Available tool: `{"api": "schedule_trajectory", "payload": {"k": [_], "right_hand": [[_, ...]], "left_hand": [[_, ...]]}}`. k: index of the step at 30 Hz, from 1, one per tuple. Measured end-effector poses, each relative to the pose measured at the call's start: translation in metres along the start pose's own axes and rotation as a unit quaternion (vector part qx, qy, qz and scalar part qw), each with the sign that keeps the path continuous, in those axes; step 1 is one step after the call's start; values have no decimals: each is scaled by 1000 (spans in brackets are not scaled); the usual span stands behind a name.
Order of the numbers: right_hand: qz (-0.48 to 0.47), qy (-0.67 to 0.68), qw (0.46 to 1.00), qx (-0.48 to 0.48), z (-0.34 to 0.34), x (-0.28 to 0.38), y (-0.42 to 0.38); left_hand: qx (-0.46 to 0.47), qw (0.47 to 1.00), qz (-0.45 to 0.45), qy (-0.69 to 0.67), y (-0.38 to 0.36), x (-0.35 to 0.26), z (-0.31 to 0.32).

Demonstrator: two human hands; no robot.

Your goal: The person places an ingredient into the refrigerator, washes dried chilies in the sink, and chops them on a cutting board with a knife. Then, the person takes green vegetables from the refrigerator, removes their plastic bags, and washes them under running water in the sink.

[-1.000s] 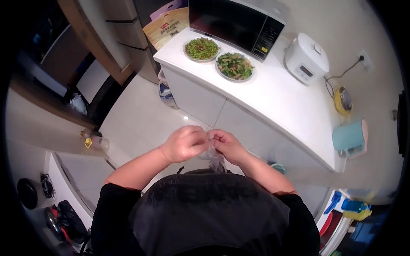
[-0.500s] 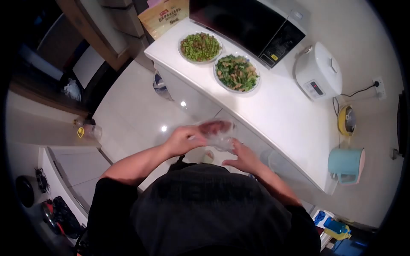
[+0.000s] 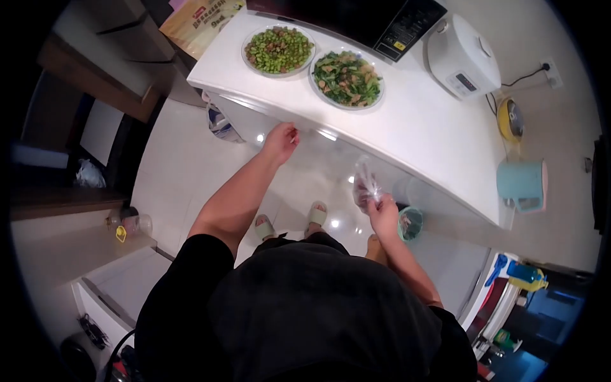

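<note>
My right hand [image 3: 384, 216] grips the gathered neck of a clear plastic bag [image 3: 365, 184] with something dark reddish inside. The bag hangs in front of the counter, above the floor. At the counter's front edge, my left hand [image 3: 280, 143] has curled fingers; whether they hold anything is hidden. It is closest to the cabinet front under the white countertop [image 3: 407, 137]. Two plates stand on the countertop beyond my hands: one of green beans or peas with brown bits [image 3: 278, 51], the other of leafy greens with pale pieces [image 3: 347, 79].
A microwave [image 3: 356, 22] and a white rice cooker [image 3: 464, 60] stand at the back. A light blue pitcher [image 3: 519, 181] is at the right end. Below the bag is a green bin [image 3: 410, 224], beside my feet in pale slippers [image 3: 317, 214]. A yellow package [image 3: 197, 25] stands at the far left.
Both hands were together on the bag; now they are apart. My left hand has let go and moved up to the cabinet front, while my right has carried the bag rightward. The view has shifted.
</note>
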State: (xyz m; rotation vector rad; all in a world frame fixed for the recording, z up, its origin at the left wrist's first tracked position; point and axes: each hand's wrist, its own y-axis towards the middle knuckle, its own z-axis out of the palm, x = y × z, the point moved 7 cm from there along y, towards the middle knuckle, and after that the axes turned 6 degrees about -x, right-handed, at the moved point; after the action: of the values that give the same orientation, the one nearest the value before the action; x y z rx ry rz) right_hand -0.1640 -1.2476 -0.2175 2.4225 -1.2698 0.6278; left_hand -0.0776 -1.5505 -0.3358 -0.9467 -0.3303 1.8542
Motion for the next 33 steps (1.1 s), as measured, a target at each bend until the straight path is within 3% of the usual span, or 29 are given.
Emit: {"api": "schedule_trajectory", "payload": {"k": [4,7,10,12,14,16,18,20,23,26,28,29,32,33], "right_hand": [[113,42,992,43,30,4,-17],[102,97,986,93,91,15,-29],[105,173,967,155,160,42,-33],[173,226,932,224,223,44,-30],[263,309,888,217,247,78,-12],[261,336,894,140,276,90,28],[180,346,921,2,281,104,81],[229,388,892,31,284,124,109],[196,342,914,102,303,133,102],[241,317,897,192,341,104,52],[320,320,867,208,346,97,19],[307,307,875,213,346,99,15],[204,352,909,89,325,120,56],[109,331,937,-15,305,129,85]], "left_hand": [[-61,988,56,128,-48,4,-64],[-116,972,53,200,-120,-25,-103],[-179,930,118,299,-157,-52,-158],[-203,889,193,361,-169,-75,-185],[-221,844,254,418,-178,-99,-203],[-232,798,296,471,-189,-122,-209],[-243,822,276,436,-196,-135,-204],[-235,848,253,402,-193,-137,-225],[-233,844,259,407,-195,-141,-227],[-231,865,248,370,-193,-135,-230],[-228,876,244,347,-191,-131,-230],[-230,875,242,350,-192,-131,-228],[-221,887,240,326,-191,-125,-227],[-224,891,223,325,-193,-126,-222]]}}
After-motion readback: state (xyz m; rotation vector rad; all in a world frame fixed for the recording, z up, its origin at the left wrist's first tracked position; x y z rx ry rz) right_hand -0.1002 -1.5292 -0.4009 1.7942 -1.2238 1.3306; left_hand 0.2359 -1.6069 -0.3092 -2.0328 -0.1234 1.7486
